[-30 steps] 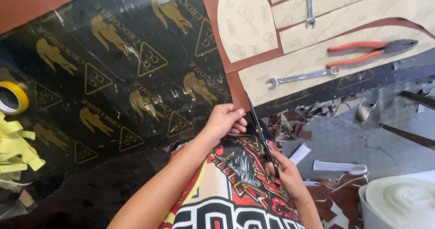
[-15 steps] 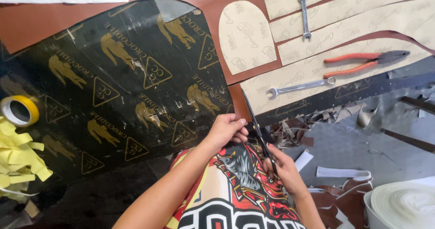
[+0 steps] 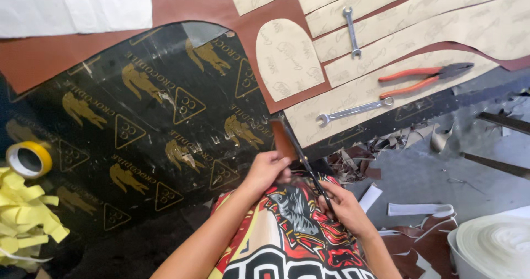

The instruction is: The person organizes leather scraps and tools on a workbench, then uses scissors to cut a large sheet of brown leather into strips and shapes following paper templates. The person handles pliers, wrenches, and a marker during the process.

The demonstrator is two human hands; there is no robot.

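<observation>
Between both hands, scissors (image 3: 301, 149) in the right grip (image 3: 343, 207), left grip (image 3: 268, 168) pinching the black sheet (image 3: 138, 130) edge.

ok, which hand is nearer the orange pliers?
Right. The right hand works the scissors below-left of the pliers; the left hand sits further left, on the black sheet's edge.

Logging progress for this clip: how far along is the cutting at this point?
Done: several tan pattern pieces lie cut out on the brown material, and offcut scraps lie on the floor below the edge. In hand: the right hand works scissors at the brown sheet's edge while the left hand steadies it beside the black printed sheet. Left: how much remains uncut cannot be told.
</observation>
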